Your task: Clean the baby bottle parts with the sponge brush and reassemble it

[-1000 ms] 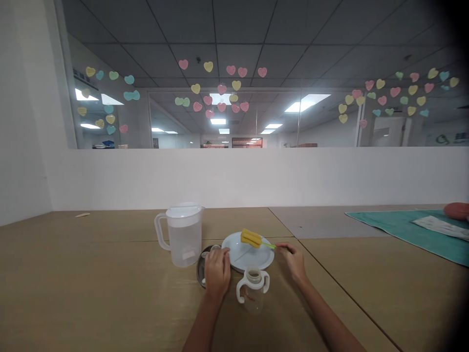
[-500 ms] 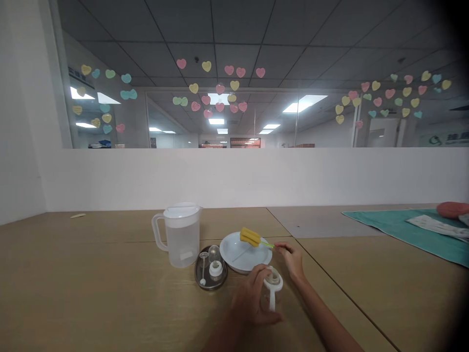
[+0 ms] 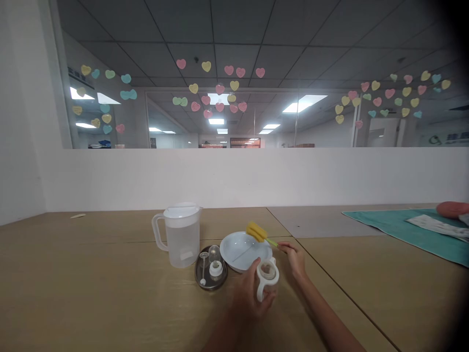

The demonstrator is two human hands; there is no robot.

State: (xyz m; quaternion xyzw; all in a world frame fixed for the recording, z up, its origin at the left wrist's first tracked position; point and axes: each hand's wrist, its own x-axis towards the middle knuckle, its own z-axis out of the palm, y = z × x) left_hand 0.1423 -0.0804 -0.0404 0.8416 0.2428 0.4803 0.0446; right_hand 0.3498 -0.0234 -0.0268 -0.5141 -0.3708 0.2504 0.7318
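My left hand (image 3: 252, 293) is wrapped round a clear bottle with a white two-handled ring (image 3: 261, 288), its open mouth facing up, in front of the white bowl (image 3: 230, 252). Between the fingers of my right hand (image 3: 293, 256) is the green stem of a yellow sponge brush (image 3: 256, 231), whose head is over the bowl's right rear rim. A metal tray (image 3: 208, 285) left of the bowl holds a white-collared bottle part (image 3: 216, 269), a clear dome cap (image 3: 214, 253) and a white straw piece (image 3: 203, 269).
A lidded translucent pitcher (image 3: 183, 239) stands behind the tray on the left. At the far right a teal cloth (image 3: 395, 227) carries a white patterned cloth (image 3: 436, 227) and a red object (image 3: 452, 210). A low white wall (image 3: 234, 176) bounds the table's back.
The yellow brush has moved slightly right and up. My left hand has turned the bottle and shifted it a little left, so its handle now points toward the lower left.
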